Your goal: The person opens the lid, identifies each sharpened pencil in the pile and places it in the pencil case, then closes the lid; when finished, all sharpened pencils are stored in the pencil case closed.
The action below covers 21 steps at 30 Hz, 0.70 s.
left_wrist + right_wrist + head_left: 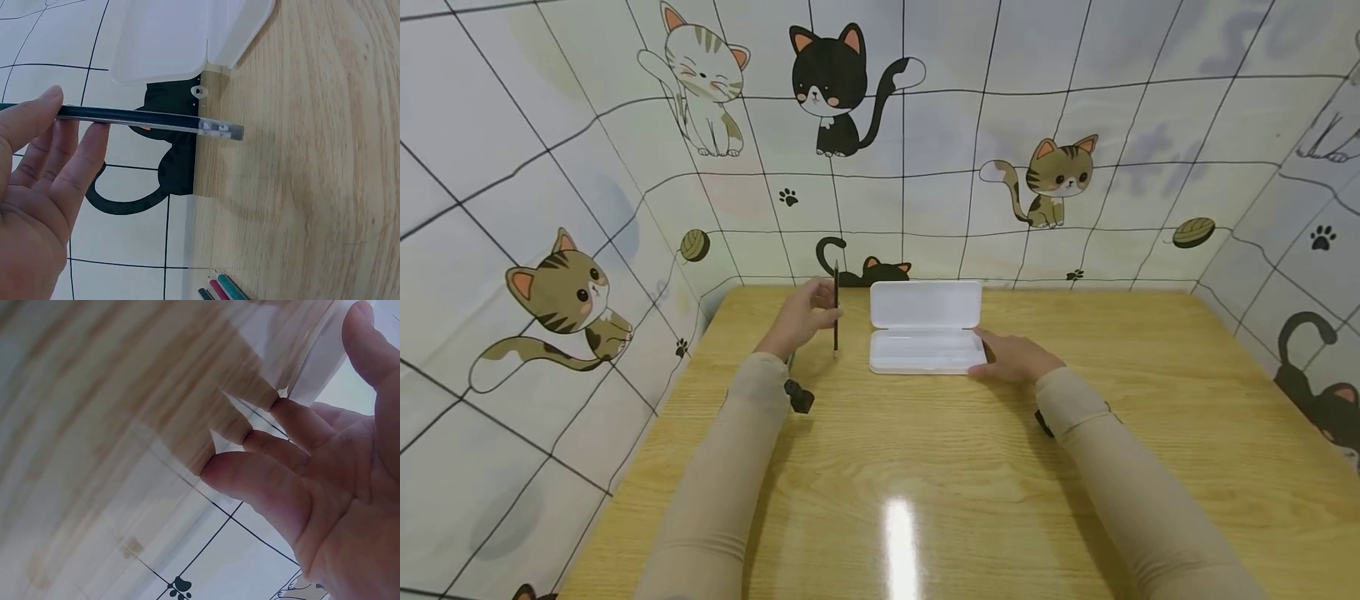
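Pencil, dark, left of centre in the head view, standing upright just right of the left hand. Left grip closed, pinching its shaft between thumb and fingertips; eraser end projects below, above the worktop. Centre: white case, lid raised. Right of centre: right hand, thumb and finger holding the case's right end.

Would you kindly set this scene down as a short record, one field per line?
Left hand: pinches a dark pencil, eraser end toward the table
Right hand: holds the white case at its right end
White case: open, lid at the back
Other pencils: points showing at the left wrist view's bottom edge
Table: wood-grain surface
Backdrop: white grid with cartoon cats
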Available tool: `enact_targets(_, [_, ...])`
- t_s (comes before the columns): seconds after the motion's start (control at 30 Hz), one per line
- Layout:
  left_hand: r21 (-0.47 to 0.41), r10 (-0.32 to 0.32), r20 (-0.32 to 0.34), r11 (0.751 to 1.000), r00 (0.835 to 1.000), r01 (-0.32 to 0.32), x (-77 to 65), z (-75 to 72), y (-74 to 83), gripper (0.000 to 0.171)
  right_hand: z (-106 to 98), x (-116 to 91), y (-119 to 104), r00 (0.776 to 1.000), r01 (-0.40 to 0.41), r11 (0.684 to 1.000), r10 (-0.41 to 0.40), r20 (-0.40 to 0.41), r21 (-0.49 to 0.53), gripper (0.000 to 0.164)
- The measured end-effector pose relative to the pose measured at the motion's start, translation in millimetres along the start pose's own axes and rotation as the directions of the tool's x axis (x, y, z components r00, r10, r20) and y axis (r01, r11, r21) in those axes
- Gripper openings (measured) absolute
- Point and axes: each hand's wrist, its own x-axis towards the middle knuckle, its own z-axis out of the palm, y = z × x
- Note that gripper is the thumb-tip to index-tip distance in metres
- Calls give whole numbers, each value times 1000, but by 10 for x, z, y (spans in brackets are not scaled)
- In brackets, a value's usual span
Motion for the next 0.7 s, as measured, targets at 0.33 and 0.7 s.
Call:
enact_targets(0.33, [-59, 41, -42, 997, 998, -44, 47, 48, 29, 41, 7, -34, 20, 1000, -7, 1000, 7, -2, -16, 94])
enact_targets(0.7, [-127, 62, -109, 989, 992, -76, 40, 145, 109, 46, 4, 12, 48, 1000, -4, 1000, 4, 22, -5, 95])
